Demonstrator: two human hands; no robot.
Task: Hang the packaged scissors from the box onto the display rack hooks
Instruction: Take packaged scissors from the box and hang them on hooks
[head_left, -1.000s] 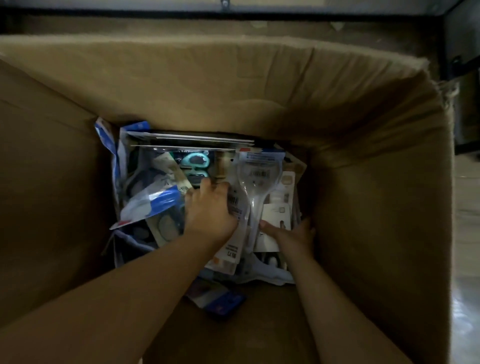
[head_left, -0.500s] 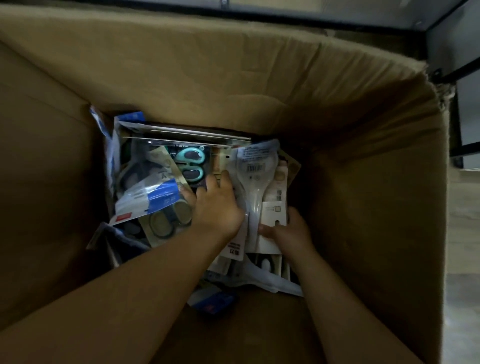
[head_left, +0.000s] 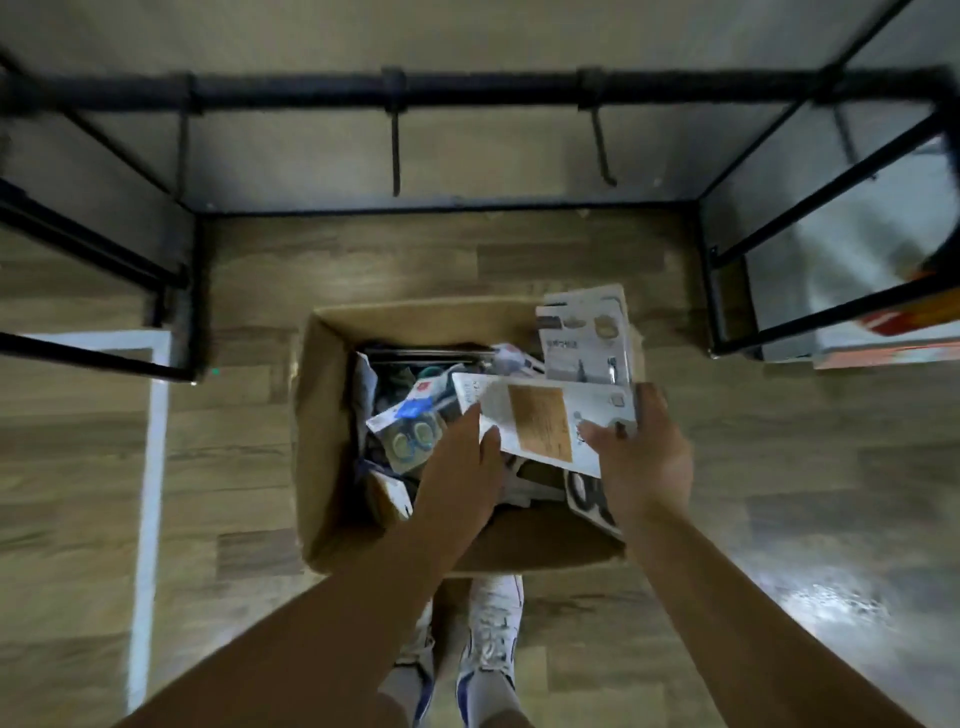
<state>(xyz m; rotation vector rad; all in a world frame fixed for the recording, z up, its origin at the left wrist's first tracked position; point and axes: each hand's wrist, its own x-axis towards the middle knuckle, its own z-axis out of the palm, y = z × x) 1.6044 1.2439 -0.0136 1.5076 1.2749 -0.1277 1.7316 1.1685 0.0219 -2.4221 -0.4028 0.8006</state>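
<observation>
An open brown cardboard box (head_left: 317, 447) stands on the wood-plank floor (head_left: 228, 519), holding a loose heap of packaged scissors (head_left: 410, 431) in blue-and-white cards. Above the box, both hands hold a flat white package with a tan label panel (head_left: 540, 426). Its long axis runs across the view, left to right, tilted slightly down toward the right, with its printed back face up. The left hand (head_left: 462, 467) holds its left end, thumb on top and fingers beneath, clamped on the card. The right hand (head_left: 644, 457) grips its right end, thumb over the face and fingers curled behind the far edge. A second white blister package (head_left: 584, 338) stands up just behind it, its long axis pointing away from the person; what holds it cannot be told. Beyond the box, a black metal display rack (head_left: 467, 96) carries thin black hooks (head_left: 396, 156) jutting from its horizontal bar. White sneakers (head_left: 493, 639) show below the box.
</observation>
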